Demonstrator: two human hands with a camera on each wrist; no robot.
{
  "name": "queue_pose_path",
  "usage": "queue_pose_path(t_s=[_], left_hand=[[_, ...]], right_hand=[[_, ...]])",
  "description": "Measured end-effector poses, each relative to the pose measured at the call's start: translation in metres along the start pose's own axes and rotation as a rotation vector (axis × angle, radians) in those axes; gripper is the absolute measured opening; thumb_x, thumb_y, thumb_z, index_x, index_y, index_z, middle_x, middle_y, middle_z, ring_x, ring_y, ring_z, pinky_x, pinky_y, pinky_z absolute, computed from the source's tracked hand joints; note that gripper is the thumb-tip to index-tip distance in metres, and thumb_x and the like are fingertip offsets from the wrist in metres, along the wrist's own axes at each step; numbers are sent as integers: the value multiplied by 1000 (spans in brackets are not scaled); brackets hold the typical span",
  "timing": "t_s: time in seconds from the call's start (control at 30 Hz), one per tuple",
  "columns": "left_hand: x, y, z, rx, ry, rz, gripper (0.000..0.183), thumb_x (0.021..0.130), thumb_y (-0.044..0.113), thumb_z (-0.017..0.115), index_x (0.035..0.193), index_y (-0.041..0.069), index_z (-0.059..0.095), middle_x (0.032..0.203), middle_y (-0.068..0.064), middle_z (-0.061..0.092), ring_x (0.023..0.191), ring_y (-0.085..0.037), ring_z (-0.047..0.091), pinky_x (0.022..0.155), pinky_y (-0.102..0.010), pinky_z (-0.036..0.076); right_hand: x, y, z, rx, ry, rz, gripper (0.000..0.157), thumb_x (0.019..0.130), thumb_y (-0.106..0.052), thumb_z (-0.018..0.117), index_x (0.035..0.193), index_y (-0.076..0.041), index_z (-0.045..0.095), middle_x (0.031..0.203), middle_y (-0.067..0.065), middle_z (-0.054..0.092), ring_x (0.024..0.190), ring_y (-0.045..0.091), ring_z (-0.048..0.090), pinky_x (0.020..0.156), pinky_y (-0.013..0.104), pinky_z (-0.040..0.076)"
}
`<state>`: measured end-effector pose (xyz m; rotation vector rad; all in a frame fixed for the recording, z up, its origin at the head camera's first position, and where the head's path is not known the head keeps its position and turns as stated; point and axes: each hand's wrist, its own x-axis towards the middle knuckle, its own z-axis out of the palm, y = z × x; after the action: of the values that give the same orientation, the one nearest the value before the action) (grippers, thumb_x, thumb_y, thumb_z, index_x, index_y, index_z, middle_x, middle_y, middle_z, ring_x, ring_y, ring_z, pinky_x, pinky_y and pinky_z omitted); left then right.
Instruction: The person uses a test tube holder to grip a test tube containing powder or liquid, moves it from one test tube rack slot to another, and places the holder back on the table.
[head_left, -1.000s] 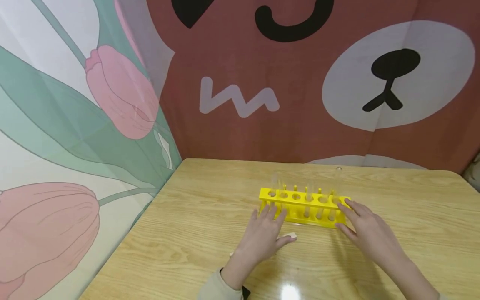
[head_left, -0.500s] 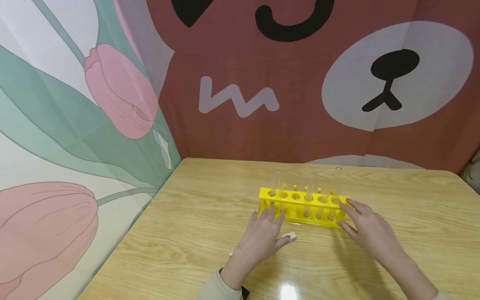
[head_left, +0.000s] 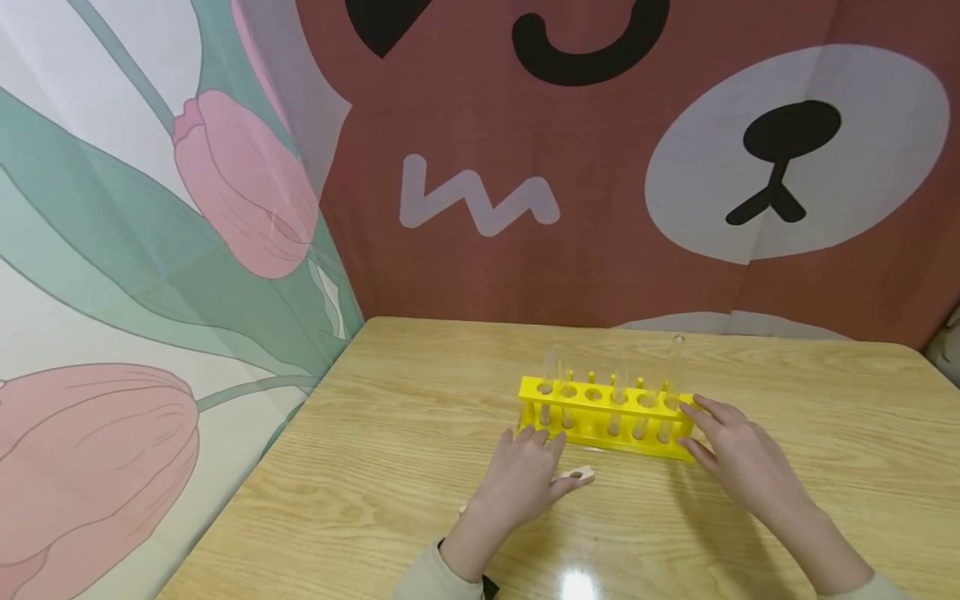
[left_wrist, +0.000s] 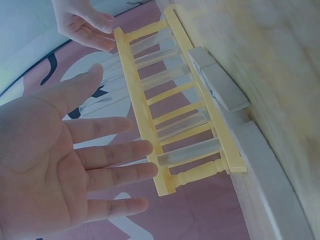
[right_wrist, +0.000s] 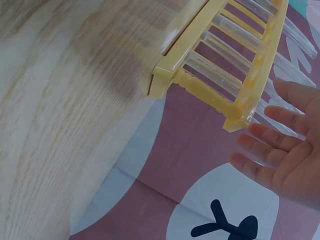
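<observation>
A yellow test tube rack [head_left: 607,403] stands upright on the table, with several clear glass test tubes [head_left: 617,421] in its holes. In front of its left end is my left hand [head_left: 521,475], palm down, its fingers spread and straight and holding nothing. Beneath that hand lies a wooden test tube clamp [head_left: 583,474]; one end shows past the thumb, and the left wrist view has the clamp [left_wrist: 222,85] beside the rack's base. My right hand [head_left: 742,454] is at the rack's right end, fingers loosely bent and fingertips close by the end of its top bar.
The wood-grain table [head_left: 360,467] extends on both sides of the rack. Behind it hangs a brown cloth [head_left: 480,275] with a bear face, and a tulip-print cloth [head_left: 150,325] hangs along the left edge.
My left fingertips have drawn back slightly from the rack, showing more of its left tubes. The right hand has shifted a little outward. Rack and tubes stay in place.
</observation>
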<state>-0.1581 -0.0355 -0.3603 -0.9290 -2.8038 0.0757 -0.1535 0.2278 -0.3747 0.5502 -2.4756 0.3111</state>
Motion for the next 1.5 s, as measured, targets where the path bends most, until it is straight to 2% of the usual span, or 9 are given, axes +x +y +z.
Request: queue_pose_path(t_s=[0.33, 0.53, 0.6, 0.67, 0.7, 0.77, 1.03, 1.37, 1.5], left_hand=[[-3, -1, 0, 0, 21, 23, 49, 84, 50, 52, 113, 12, 59, 102, -4, 62, 95, -19, 56, 82, -42, 43], [-3, -2, 1, 30, 57, 56, 46, 82, 50, 55, 107, 12, 61, 88, -1, 63, 81, -14, 58, 69, -33, 45], [-3, -3, 1, 31, 61, 58, 45, 81, 50, 56, 106, 13, 62, 87, 0, 63, 79, -13, 58, 67, -31, 45], [-3, -3, 1, 32, 61, 59, 45, 81, 50, 56, 104, 13, 62, 85, 0, 63, 78, -13, 58, 66, -31, 45], [-3, -3, 2, 32, 60, 58, 45, 81, 50, 56, 104, 13, 62, 84, 0, 63, 78, -13, 58, 66, -31, 45], [-3, -3, 2, 37, 55, 58, 44, 80, 50, 56, 103, 13, 62, 82, 1, 62, 76, -12, 57, 65, -30, 45], [-3, -3, 5, 38, 20, 59, 45, 81, 51, 56, 104, 13, 61, 76, 2, 59, 70, -11, 55, 58, -27, 41], [-7, -1, 3, -10, -26, 32, 49, 82, 49, 55, 113, 12, 60, 90, 0, 63, 84, -15, 58, 72, -35, 46], [-8, -1, 3, 3, -11, 45, 49, 81, 50, 55, 112, 13, 60, 85, 1, 62, 79, -13, 58, 67, -30, 45]], right_hand=[[-1, 4, 6, 21, 47, -40, 85, 87, -57, 9, 100, 10, 60, 103, 31, 54, 85, 46, 54, 59, 46, 48], [0, 8, 10, 51, 75, -78, 76, 90, -49, 15, 100, 11, 59, 103, 31, 54, 87, 45, 54, 63, 46, 48], [1, 9, 11, 52, 72, -84, 56, 92, -39, 37, 101, 11, 59, 104, 31, 54, 89, 44, 54, 65, 46, 48], [3, 9, 12, 52, 66, -85, 36, 86, -21, 57, 102, 11, 59, 105, 30, 54, 90, 44, 54, 66, 46, 47], [3, 9, 12, 48, 64, -83, 31, 80, -10, 66, 101, 11, 59, 105, 30, 54, 91, 44, 54, 67, 46, 47], [5, 9, 13, 46, 60, -79, 40, 64, 6, 74, 101, 11, 59, 105, 30, 54, 90, 43, 54, 66, 45, 48], [7, 10, 15, 50, 75, -74, 43, 58, 8, 76, 97, 13, 60, 102, 30, 55, 90, 43, 54, 65, 44, 48], [7, 11, 14, 44, 70, -57, 40, 60, 7, 75, 96, 13, 60, 103, 30, 55, 91, 42, 54, 67, 44, 48], [7, 13, 14, 36, 73, -56, 39, 60, 7, 75, 96, 12, 61, 104, 29, 55, 91, 42, 54, 67, 44, 47]])
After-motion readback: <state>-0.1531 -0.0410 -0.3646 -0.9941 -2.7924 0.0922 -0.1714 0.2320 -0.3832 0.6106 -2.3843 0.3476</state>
